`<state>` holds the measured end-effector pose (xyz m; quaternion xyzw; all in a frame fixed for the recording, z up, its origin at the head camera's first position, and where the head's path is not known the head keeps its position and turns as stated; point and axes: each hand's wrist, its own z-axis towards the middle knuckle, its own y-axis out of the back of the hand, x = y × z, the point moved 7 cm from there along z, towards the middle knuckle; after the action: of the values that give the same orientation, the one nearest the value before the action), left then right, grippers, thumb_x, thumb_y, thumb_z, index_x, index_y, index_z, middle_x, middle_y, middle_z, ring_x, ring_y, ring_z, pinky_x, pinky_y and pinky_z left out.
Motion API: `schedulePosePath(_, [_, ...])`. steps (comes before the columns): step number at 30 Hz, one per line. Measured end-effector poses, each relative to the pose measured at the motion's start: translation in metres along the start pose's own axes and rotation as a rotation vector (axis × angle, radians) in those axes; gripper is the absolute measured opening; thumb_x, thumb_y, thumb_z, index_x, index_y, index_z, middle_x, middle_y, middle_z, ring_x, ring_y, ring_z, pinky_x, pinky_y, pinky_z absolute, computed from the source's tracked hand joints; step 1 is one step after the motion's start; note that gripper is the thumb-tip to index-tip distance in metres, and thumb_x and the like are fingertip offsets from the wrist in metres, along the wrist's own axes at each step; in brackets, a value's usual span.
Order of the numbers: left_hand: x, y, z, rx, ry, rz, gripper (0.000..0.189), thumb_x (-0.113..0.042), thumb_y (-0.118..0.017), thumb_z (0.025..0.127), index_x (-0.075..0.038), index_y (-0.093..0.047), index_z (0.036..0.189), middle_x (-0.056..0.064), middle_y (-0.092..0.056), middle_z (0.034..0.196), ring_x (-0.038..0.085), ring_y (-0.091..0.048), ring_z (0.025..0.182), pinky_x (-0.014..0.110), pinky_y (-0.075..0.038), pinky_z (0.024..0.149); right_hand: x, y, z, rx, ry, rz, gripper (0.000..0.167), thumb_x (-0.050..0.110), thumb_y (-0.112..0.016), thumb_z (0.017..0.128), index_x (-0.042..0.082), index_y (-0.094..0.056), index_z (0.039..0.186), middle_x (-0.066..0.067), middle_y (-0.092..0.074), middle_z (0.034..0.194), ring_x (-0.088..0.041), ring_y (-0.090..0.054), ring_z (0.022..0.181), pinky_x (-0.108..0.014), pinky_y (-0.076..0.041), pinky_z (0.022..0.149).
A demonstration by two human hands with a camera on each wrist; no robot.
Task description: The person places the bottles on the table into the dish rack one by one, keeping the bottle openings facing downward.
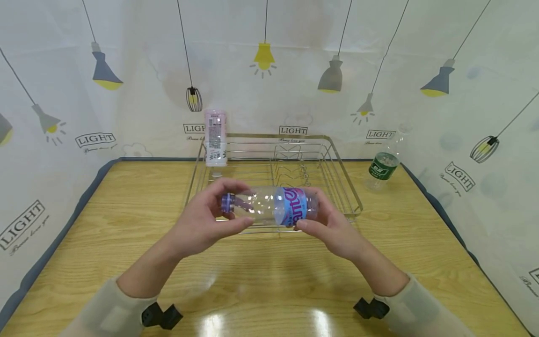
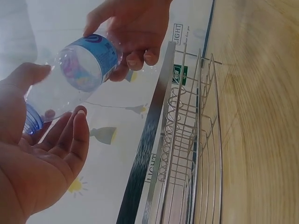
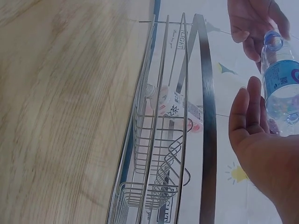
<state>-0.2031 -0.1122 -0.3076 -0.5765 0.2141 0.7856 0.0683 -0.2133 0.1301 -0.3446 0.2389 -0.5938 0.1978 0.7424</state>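
A clear plastic bottle (image 1: 263, 206) with a blue and pink label lies sideways in the air above the front of a wire rack. Its purple-blue cap end (image 2: 32, 119) points left. My left hand (image 1: 200, 222) holds the neck and shoulder, thumb on the near side and fingers behind and below. At the other end my right hand (image 1: 332, 229) grips the labelled base, its thumb pressed on the label (image 1: 290, 206). Several right-hand fingertips are hidden behind the bottle in the head view. The rack (image 1: 252, 135) stands on the table behind both hands.
In the rack's back left part, a pink and white bottle (image 1: 216, 138) stands neck down. A clear bottle with a green label (image 1: 383, 166) is upright on the wooden table (image 1: 269, 281), right of the rack. Lamp-patterned sheeting (image 1: 151, 93) surrounds the back and sides.
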Motion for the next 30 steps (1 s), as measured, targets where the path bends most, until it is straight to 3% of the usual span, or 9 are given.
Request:
schedulePosePath(4, [-0.002,0.003,0.0,-0.016,-0.042,0.017,0.067,0.0,-0.084,0.092,-0.007,-0.054,0.151,0.017,-0.063,0.144,0.03,-0.069,0.115,0.03,-0.062,0.09,0.001,0.001,0.0,0.003,0.006,0.008,0.06,0.005,-0.06,0.107,0.003,-0.031,0.159,-0.016,-0.056,0.139,-0.023,-0.071,0.114,-0.033,-0.063,0.098])
schedulePosePath(7, [-0.009,0.006,0.0,-0.037,-0.111,0.139,0.07,-0.007,-0.088,0.09,-0.013,-0.057,0.154,0.007,-0.064,0.147,0.027,-0.066,0.126,0.03,-0.058,0.098,0.001,0.002,0.0,0.003,0.004,0.008,0.06,0.004,-0.06,0.106,0.003,-0.031,0.159,-0.015,-0.056,0.139,-0.023,-0.071,0.116,-0.033,-0.063,0.099])
schedulePosePath(12, [-0.024,0.002,0.002,-0.024,-0.256,0.424,0.068,-0.021,-0.098,0.083,-0.015,-0.071,0.145,0.001,-0.071,0.136,0.021,-0.069,0.118,0.032,-0.059,0.09,0.0,0.002,0.0,0.008,-0.001,0.011,0.062,0.0,-0.062,0.105,0.002,-0.031,0.158,-0.015,-0.053,0.142,-0.023,-0.07,0.121,-0.034,-0.063,0.1])
schedulePosePath(16, [-0.024,-0.004,0.002,0.013,-0.267,0.5,0.068,-0.022,-0.099,0.082,-0.014,-0.072,0.144,0.001,-0.073,0.13,0.02,-0.069,0.113,0.031,-0.061,0.084,0.0,0.0,0.0,0.014,-0.004,0.011,0.062,0.002,-0.064,0.106,0.005,-0.031,0.159,-0.014,-0.051,0.144,-0.022,-0.069,0.121,-0.033,-0.063,0.1])
schedulePosePath(19, [-0.022,-0.006,0.001,0.023,-0.25,0.495,0.069,-0.021,-0.098,0.083,-0.014,-0.071,0.146,0.003,-0.072,0.132,0.021,-0.069,0.112,0.032,-0.063,0.081,0.001,0.0,0.001,0.016,0.01,0.009,0.063,0.003,-0.066,0.106,0.007,-0.033,0.16,-0.014,-0.051,0.141,-0.021,-0.068,0.118,-0.032,-0.064,0.097])
schedulePosePath(23, [-0.018,-0.006,0.002,0.017,-0.204,0.431,0.067,-0.016,-0.096,0.085,-0.011,-0.069,0.146,0.006,-0.072,0.134,0.022,-0.073,0.113,0.035,-0.065,0.089,0.002,0.001,0.002,0.015,0.044,0.011,0.065,0.002,-0.065,0.105,0.005,-0.032,0.162,-0.012,-0.055,0.139,-0.021,-0.068,0.114,-0.032,-0.063,0.097])
schedulePosePath(30, [0.0,-0.011,0.004,0.024,-0.001,0.131,0.056,-0.012,-0.085,0.096,-0.011,-0.062,0.147,0.013,-0.07,0.139,0.03,-0.077,0.12,0.033,-0.067,0.092,0.005,0.004,0.003,-0.012,0.072,-0.046,0.058,0.004,-0.062,0.108,0.0,-0.035,0.16,-0.01,-0.06,0.136,-0.021,-0.07,0.11,-0.032,-0.063,0.096])
